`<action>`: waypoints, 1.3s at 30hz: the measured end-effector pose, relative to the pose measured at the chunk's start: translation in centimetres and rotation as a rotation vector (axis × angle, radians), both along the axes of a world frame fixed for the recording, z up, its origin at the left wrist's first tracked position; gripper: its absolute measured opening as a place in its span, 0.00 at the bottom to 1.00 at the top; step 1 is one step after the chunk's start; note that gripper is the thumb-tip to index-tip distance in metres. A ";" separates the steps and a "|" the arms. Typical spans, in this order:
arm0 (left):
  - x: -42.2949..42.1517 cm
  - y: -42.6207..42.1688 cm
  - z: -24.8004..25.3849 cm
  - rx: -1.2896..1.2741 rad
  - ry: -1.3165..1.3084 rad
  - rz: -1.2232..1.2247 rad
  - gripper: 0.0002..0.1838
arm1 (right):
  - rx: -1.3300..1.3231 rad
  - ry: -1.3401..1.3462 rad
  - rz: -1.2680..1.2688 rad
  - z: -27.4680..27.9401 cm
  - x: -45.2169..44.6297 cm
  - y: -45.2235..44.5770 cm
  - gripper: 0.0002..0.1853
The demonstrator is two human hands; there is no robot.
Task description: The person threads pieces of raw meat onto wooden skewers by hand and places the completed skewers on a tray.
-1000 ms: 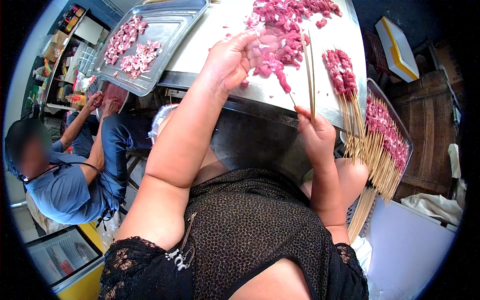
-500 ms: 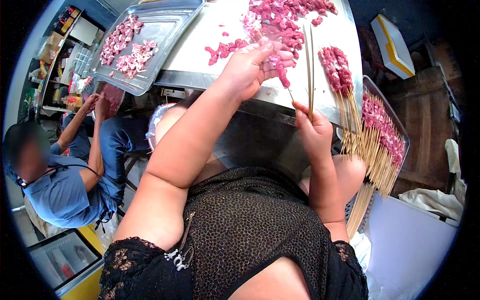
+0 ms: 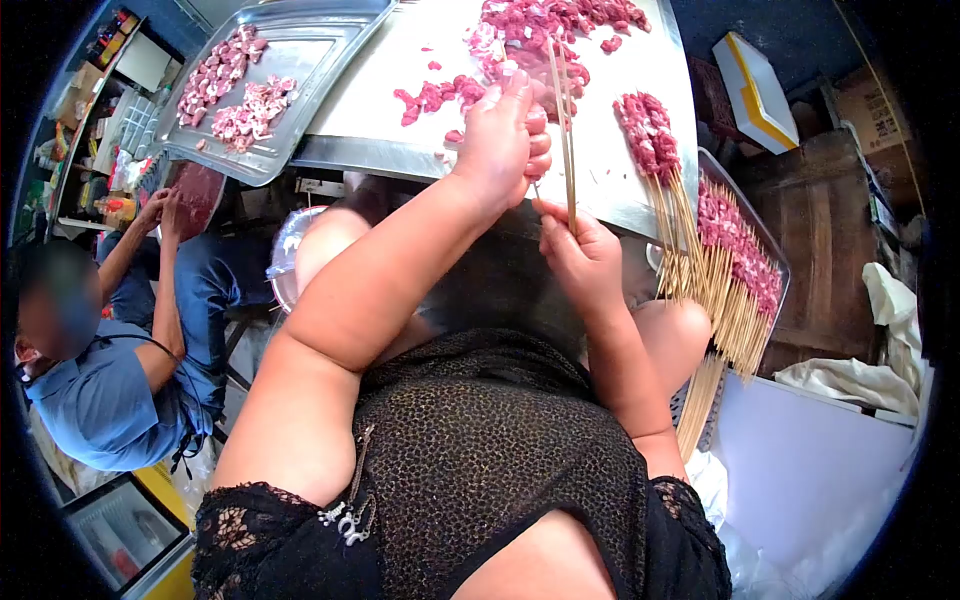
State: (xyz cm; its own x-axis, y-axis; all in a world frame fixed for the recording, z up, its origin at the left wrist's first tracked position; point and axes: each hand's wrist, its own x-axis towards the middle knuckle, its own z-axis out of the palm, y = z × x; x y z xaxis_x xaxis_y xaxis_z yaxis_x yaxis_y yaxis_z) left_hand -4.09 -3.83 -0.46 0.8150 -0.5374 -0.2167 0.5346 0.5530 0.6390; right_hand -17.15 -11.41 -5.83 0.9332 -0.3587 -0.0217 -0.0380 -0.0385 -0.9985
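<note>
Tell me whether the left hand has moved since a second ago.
Yes: the left hand has shifted right, toward the near edge of the table.

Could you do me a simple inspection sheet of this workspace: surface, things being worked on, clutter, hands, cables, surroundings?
Surface: white worktop, metal-edged, scattered with small scraps.
Job's things: raw meat pile; metal tray holding more pieces; loaded skewers at the worktop's right edge.
Clutter: crowded shelves; crumpled white cloth.
Hands: left hand curled closed, contents hidden; right hand pinching thin sticks.
Cables: dark cord against the co-worker; otherwise nothing seen.
Surroundings: co-worker seated at left; white-and-yellow box at right.
</note>
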 end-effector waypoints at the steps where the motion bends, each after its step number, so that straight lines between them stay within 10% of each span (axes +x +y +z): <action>1: 0.2 0.1 -0.4 -0.005 0.000 -0.004 0.11 | -0.016 -0.009 -0.004 0.0 0.0 0.0 0.11; 9: 2.6 1.0 0.0 0.034 -0.159 -0.109 0.45 | 0.005 0.010 -0.150 1.7 -1.3 -2.6 0.11; 15: 8.9 6.9 0.9 0.251 -0.452 0.212 0.26 | -1.163 -0.072 -0.345 2.2 -2.0 -8.4 0.13; 22: 9.8 8.8 0.8 0.797 -0.803 0.159 0.12 | -1.369 0.054 -0.418 4.1 -2.0 -6.9 0.12; 32: 10.8 10.0 0.9 1.968 -0.987 -0.153 0.22 | 0.012 -0.086 -0.012 6.5 -1.0 -4.6 0.17; 39: 9.3 10.3 0.4 1.637 -1.014 -0.395 0.10 | 0.095 -0.047 0.071 0.5 0.2 -4.0 0.16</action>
